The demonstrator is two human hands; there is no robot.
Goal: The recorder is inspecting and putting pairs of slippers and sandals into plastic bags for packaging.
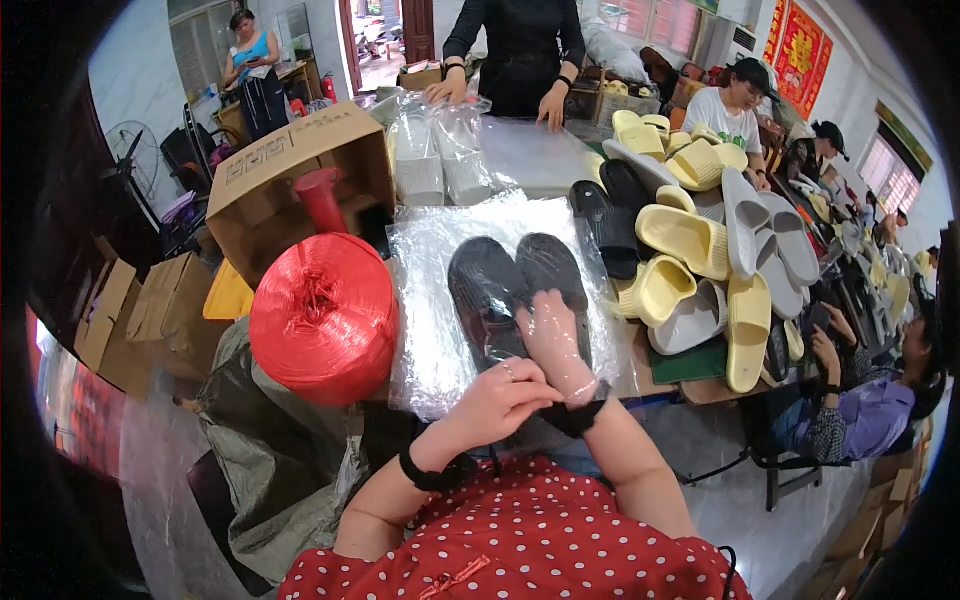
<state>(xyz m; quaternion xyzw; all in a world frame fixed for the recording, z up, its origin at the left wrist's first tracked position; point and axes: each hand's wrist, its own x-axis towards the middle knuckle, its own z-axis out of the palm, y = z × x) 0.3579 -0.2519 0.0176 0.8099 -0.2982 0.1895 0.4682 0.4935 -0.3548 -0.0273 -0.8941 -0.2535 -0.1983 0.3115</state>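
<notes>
A pair of black slippers [487, 285] lies side by side inside a clear plastic bag, toes pointing away from me, on a stack of clear plastic bags [425, 330]. My right hand [555, 345] reaches into the bag, its fingers curled at the right slipper's strap area. Film covers that hand down to the wrist. Beside the right wrist, my left hand [505, 400] is closed, thumb and fingers pinching the bag's near edge. The heel ends of the slippers are partly hidden by both hands.
A large roll of red plastic twine [322, 318] stands at left, before an open cardboard box [300, 180]. Yellow, grey and black slippers [690, 240] pile up at right. Across the table a person in black touches bagged slippers [440, 160]. Other people sit along the right.
</notes>
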